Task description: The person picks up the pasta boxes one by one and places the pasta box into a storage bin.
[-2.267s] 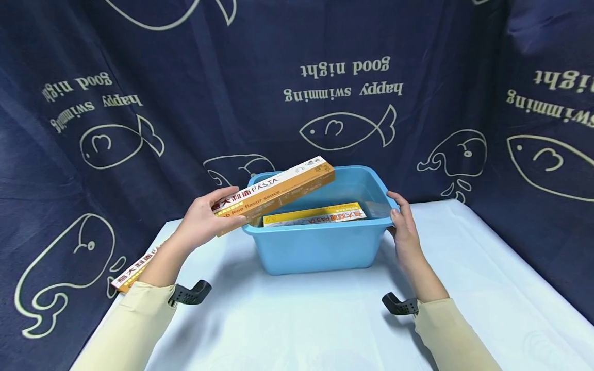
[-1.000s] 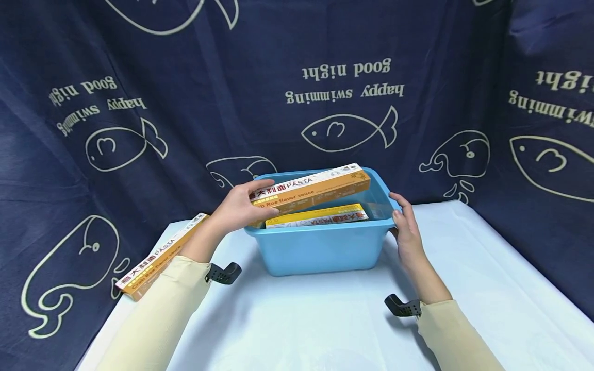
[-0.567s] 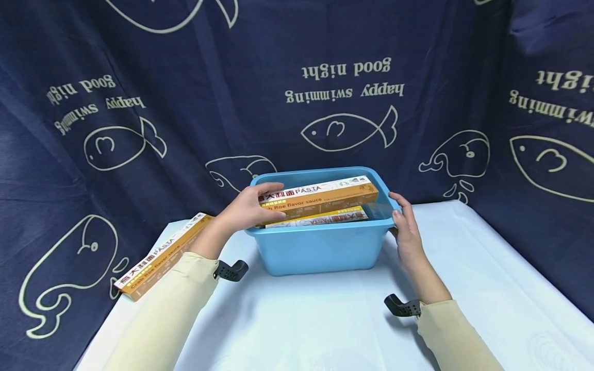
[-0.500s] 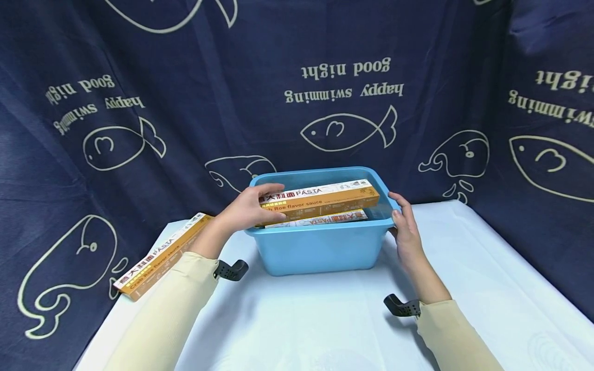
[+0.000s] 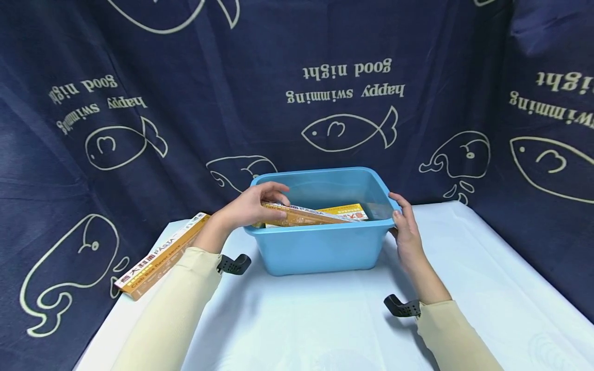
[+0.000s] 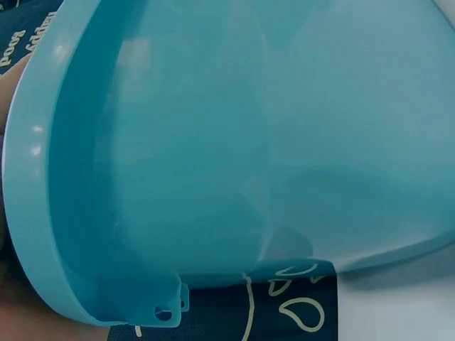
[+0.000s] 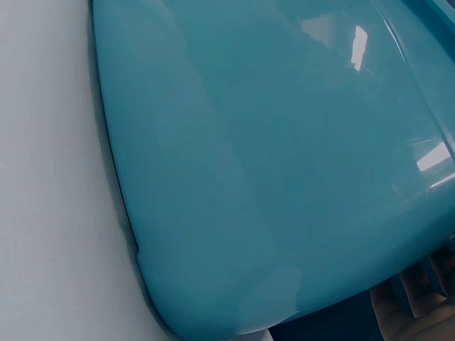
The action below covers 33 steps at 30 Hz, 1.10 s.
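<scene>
My left hand [image 5: 248, 207] reaches over the left rim of a light blue plastic bin [image 5: 320, 250]. Between its thumb and fingers it pinches the left end of an orange and white pasta box [image 5: 301, 216], whose far end dips down behind the bin's front rim. A yellow pasta box [image 5: 348, 208] lies inside, partly covered by the orange one. At the right end, my right hand [image 5: 405, 226] grips the rim. Both wrist views are mostly filled by the bin's outer wall [image 6: 199, 142], so the boxes are hidden there.
Another orange and white pasta box [image 5: 158, 260] lies slantwise on the left edge of the white-covered table [image 5: 297, 319], beside my left forearm. A dark blue curtain [image 5: 260, 93] with fish drawings hangs behind and along the sides.
My left hand has carried the orange pasta box rightward over the bin and lowered it. The box's right end has since dropped inside. My right hand stays on the rim.
</scene>
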Each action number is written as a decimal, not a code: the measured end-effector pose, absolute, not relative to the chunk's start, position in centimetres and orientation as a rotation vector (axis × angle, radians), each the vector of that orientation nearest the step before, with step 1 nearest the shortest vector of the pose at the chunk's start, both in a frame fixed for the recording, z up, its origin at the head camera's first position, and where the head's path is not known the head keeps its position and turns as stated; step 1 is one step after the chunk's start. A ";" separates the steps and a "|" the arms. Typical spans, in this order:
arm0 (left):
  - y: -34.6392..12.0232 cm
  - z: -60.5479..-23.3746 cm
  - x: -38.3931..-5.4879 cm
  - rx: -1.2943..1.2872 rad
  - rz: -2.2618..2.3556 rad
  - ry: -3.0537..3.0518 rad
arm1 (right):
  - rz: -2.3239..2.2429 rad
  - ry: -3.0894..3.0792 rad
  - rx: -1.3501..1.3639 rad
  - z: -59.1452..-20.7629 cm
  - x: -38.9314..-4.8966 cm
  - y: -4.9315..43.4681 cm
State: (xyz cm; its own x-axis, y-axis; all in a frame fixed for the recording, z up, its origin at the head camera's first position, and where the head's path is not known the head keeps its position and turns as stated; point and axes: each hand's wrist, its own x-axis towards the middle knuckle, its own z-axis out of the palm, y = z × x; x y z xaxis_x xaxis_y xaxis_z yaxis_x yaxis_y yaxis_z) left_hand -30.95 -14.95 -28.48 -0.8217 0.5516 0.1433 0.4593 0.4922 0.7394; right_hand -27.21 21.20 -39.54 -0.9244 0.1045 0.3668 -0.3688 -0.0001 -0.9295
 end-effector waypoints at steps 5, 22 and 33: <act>-14.8 -28.7 -31.1 0.941 1.103 2.672 | 1.978 -1.960 0.264 -39.5 -27.2 21.2; -14.9 -29.3 -30.7 0.916 1.205 2.686 | 2.003 -1.942 0.279 -39.6 -27.3 21.2; -15.1 -29.6 -30.4 0.802 1.440 2.710 | 1.980 -1.965 0.266 -39.6 -27.1 21.2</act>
